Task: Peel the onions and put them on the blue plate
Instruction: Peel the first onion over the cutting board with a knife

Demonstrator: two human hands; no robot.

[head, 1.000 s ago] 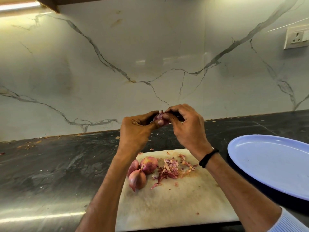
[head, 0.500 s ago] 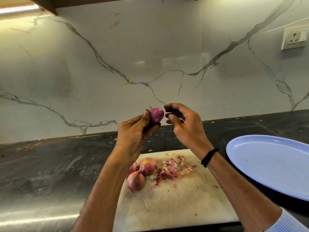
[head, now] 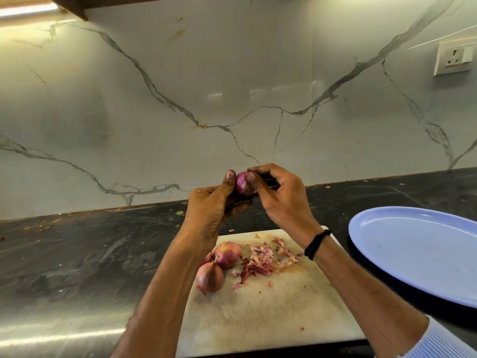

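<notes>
Onion [head: 241, 182] gripped by left hand [head: 209, 206] and right hand [head: 282, 200] above board [head: 271, 313] on dark counter [head: 77, 254].

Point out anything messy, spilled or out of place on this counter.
Torn onion skins lie scattered over the white cutting board beside the unpeeled onions, and small brownish scraps litter the dark countertop at the far left near the wall. Orange-brown smears mark the marble backsplash. Nothing looks broken.
</notes>
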